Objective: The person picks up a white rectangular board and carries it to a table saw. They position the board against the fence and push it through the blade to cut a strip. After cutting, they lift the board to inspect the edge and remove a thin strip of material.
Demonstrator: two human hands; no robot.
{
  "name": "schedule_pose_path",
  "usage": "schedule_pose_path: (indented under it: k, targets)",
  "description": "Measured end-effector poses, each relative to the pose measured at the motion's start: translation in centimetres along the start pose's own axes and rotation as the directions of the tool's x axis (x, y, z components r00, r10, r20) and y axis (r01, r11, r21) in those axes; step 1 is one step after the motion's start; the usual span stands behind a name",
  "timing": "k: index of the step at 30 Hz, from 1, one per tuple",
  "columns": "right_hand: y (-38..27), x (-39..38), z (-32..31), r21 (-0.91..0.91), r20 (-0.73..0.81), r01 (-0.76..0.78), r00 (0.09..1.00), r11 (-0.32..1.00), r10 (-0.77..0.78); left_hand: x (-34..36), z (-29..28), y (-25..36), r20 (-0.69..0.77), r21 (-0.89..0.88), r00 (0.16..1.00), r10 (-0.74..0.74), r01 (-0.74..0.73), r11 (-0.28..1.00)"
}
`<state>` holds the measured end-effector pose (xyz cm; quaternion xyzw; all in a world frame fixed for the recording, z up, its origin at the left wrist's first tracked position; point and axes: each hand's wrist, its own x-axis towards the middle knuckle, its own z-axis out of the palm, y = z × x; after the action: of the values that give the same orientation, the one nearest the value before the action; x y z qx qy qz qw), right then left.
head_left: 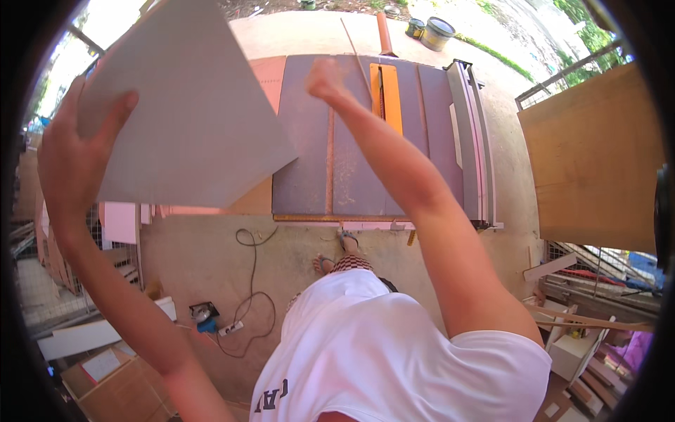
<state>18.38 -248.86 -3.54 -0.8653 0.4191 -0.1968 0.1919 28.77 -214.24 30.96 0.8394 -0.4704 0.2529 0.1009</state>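
My left hand grips a flat, pale grey board by its left edge, with the thumb over the near face. The board is held up and tilted above the left side of a table saw, hiding part of what lies behind it. My right arm reaches over the saw's dark grey top, and my right hand is above its far part. That hand is blurred, and its fingers cannot be made out. Just right of it lies the orange insert with the blade slot, partly covered by my forearm.
A long fence runs along the saw's right side. Beyond the saw stand a bucket and a smaller pot. A large brown panel is at the right. On the floor lie a power tool, a power strip and a looping cord.
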Motion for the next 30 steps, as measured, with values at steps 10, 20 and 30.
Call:
schedule_pose_path:
  k: [10, 20, 30]
  targets:
    - [11.9, 6.7, 7.4, -0.421, 0.081, -0.292, 0.931, 0.859, 0.356, -0.2, 0.2, -0.8, -0.004, -0.021, 0.999, 0.039, -0.039, 0.999]
    - [15.7, 13.6, 7.2, -0.618, 0.136, -0.25, 0.9, 0.746, 0.414, 0.2, -0.4, 0.5, 0.011, -0.229, 0.994, 0.106, -0.101, 0.968]
    - [11.6, 18.1, 1.4, -0.119, 0.229, -0.26, 0.932, 0.958, 0.282, -0.1, -0.5, 1.0, -0.073, -0.27, 0.992, 0.1, -0.116, 0.956]
